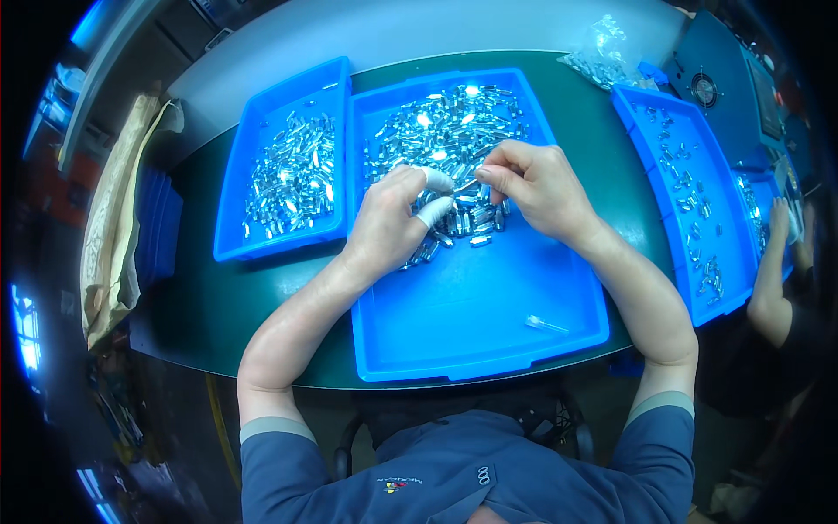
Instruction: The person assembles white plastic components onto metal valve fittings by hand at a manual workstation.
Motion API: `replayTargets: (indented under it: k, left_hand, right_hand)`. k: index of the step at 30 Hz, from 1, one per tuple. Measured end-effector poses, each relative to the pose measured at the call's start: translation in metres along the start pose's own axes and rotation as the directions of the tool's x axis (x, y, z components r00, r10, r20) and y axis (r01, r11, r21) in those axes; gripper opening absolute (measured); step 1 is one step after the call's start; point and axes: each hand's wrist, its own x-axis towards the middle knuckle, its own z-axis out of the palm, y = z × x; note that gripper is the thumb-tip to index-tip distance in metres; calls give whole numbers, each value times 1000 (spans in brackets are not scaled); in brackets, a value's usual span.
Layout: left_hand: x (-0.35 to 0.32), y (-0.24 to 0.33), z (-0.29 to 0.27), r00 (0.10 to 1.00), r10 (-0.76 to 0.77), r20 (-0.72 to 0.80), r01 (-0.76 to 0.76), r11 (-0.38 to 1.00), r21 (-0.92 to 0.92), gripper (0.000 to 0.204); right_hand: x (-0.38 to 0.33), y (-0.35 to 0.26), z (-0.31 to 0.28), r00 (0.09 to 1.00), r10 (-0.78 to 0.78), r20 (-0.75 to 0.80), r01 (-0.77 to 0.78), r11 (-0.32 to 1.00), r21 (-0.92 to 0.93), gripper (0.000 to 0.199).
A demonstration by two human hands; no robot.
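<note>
Both my hands meet over a pile of small shiny metal parts (pixel 445 131) in the middle blue tray (pixel 471 327). White covers wrap the thumb and forefinger of my left hand (pixel 393 214). Those two fingertips close in on a small metal part, mostly hidden between them. My right hand (pixel 541 188) pinches a thin, slender metal piece (pixel 466 186) between thumb and forefinger. It reaches across to the left fingertips; its exact kind is too small to tell.
A small transparent tube (pixel 546 325) lies in the middle tray's near right. Left stands a blue tray (pixel 231 210) of metal parts; another tray (pixel 676 205) stands right. A plastic bag (pixel 602 57) lies behind, a teal machine (pixel 724 87) far right. A co-worker's arm (pixel 770 271) reaches in there.
</note>
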Motion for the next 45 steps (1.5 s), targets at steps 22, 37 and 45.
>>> replayTargets:
  k: [22, 37, 45]
  left_hand:
    - [-1, 1, 5, 998, 58, -10, -58, 997, -41, 15]
    - [-17, -20, -83, 971, 80, -224, 59, 832, 551, 23]
    - [-44, 17, -43, 944, 84, 320, -227, 869, 440, 29]
  right_hand:
    - [-12, 10, 2, 992, -117, -49, 111, 988, -110, 29]
    - [-10, 11, 2, 988, -155, 13, 155, 988, -1, 27]
    - [-14, 13, 4, 974, -227, 8, 227, 967, -119, 25]
